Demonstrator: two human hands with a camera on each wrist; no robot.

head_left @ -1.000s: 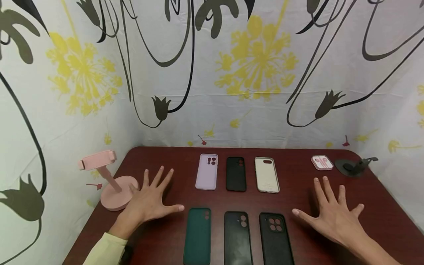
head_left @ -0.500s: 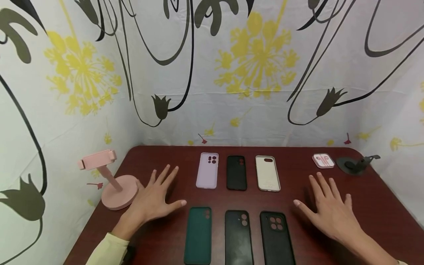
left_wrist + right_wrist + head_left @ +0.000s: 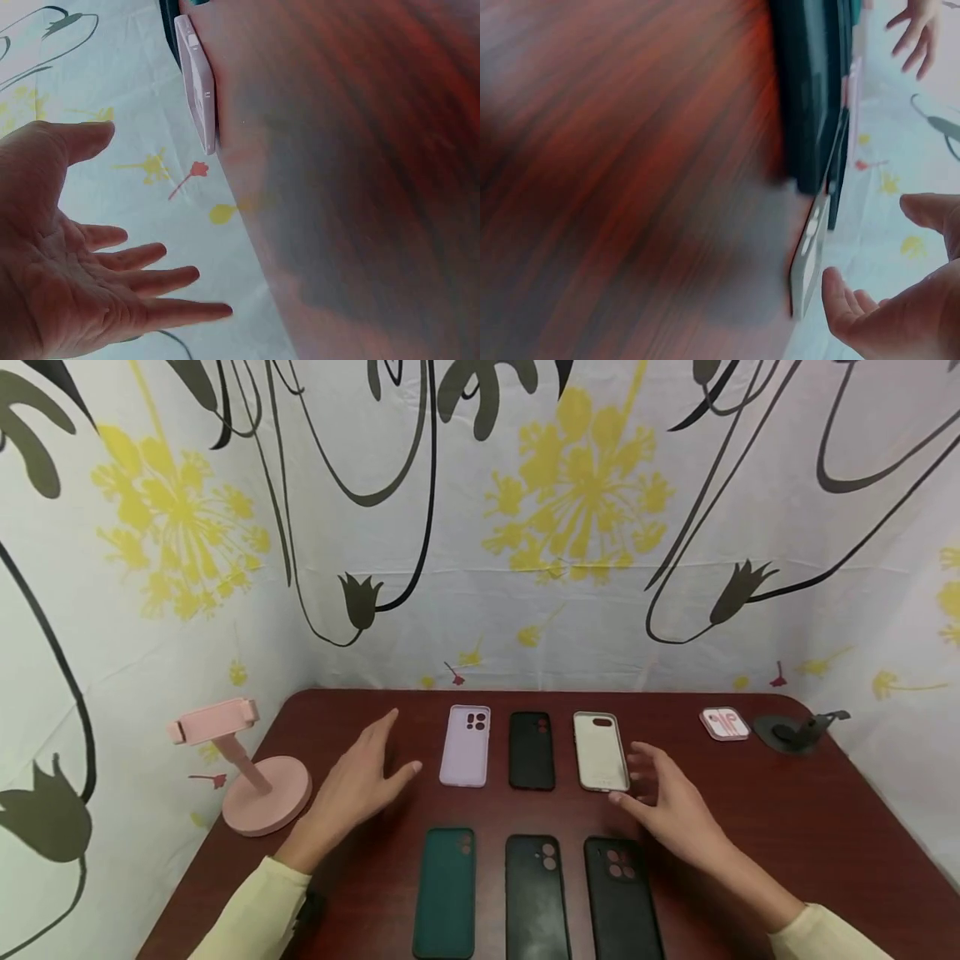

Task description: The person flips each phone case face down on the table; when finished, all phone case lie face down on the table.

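The left hand (image 3: 352,789) is hovering with fingers straight and open just left of the lilac phone case (image 3: 466,746), holding nothing. The right hand (image 3: 671,810) is hanging with fingers loosely spread and empty just right of the cream phone case (image 3: 600,752), which is lying two cases right of the lilac one on the dark red table (image 3: 787,810).

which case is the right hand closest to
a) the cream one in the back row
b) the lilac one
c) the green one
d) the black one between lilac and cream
a: the right hand hovers open just beside the cream case, at its near right corner.
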